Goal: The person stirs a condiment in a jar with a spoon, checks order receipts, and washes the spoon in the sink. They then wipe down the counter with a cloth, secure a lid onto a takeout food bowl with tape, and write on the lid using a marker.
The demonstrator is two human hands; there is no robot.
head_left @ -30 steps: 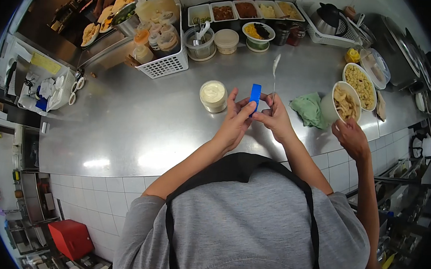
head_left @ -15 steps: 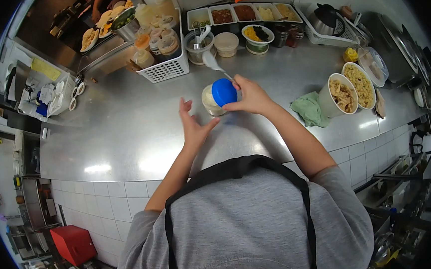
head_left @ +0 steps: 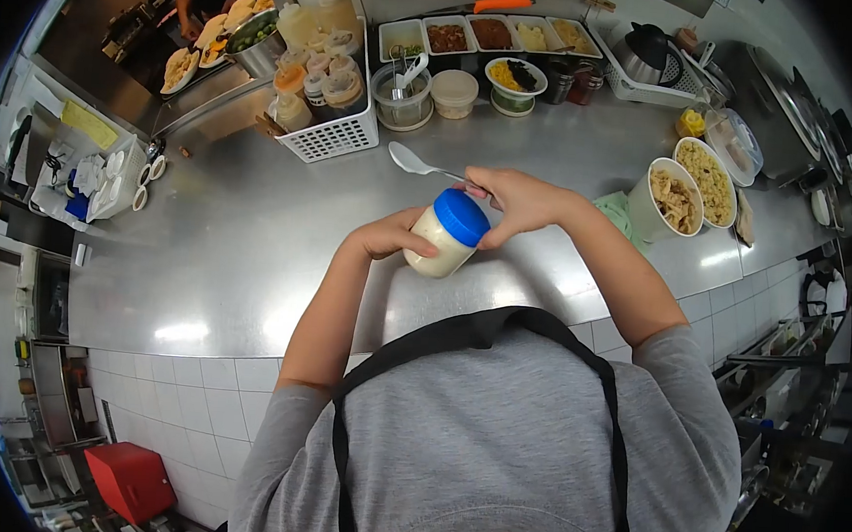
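Note:
Tilted above the steel counter is a clear jar [head_left: 437,248] of creamy white stuff, with a blue lid [head_left: 460,216] sitting on its mouth. My left hand [head_left: 394,236] is wrapped round the jar's side, the thumb across its front. At the lid's edge, my right hand [head_left: 524,206] grips with thumb and fingers. A spoon [head_left: 414,159] is also held in those right fingers, its bowl pointing out to the left over the counter. How far the lid is threaded on cannot be seen.
A white basket [head_left: 328,141] of squeeze bottles stands at back left, beside a tub with utensils [head_left: 401,96]. Sauce trays [head_left: 449,36] line the back. Two food buckets [head_left: 665,199] and a green cloth [head_left: 615,212] are on the right. Another person's arm shows at upper left.
My left hand has closed round the jar, which is lifted and tilted toward me. The blue lid has gone from held against the jar to seated on its mouth. The spoon stays in my right hand.

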